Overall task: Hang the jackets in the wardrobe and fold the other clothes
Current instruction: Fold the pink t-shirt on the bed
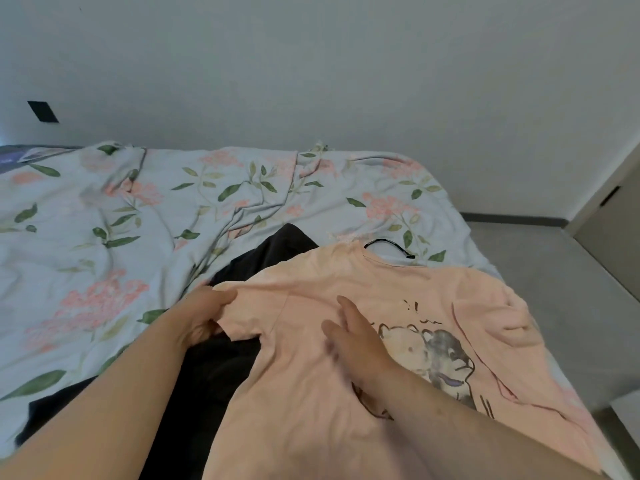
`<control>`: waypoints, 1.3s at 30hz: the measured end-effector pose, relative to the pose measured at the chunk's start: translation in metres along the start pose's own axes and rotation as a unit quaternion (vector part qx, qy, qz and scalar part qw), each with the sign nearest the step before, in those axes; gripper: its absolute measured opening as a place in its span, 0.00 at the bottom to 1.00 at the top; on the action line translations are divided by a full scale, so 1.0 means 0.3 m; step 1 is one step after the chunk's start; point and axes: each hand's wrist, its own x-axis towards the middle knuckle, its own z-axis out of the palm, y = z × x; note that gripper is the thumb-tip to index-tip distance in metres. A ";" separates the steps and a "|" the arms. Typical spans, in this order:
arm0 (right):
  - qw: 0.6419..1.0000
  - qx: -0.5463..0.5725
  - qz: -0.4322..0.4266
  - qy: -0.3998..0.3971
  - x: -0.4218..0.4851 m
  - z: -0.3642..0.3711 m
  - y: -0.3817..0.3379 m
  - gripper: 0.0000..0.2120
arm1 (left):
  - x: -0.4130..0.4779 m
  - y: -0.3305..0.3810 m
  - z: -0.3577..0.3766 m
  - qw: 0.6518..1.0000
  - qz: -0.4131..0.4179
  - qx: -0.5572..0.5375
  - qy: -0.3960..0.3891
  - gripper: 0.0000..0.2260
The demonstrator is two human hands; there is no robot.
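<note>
The pink T-shirt [298, 403] lies print-up on the bed [104, 220], near right, over a dark garment [214, 375]. Its long axis runs near to far, collar far. The left hand [204, 317] pinches its sleeve. The right hand [353, 341] presses its chest, fingers straight.

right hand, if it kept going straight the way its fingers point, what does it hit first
The right hand lies flat on the pink t-shirt, so it would slide over the shirt's shoulder first, then probably reach the dark garment beyond; depth is unclear.
</note>
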 end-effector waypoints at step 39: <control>0.940 -0.289 0.078 0.162 0.263 -0.808 0.418 0.52 | 0.266 -0.088 0.519 0.840 0.301 0.446 0.071 0.56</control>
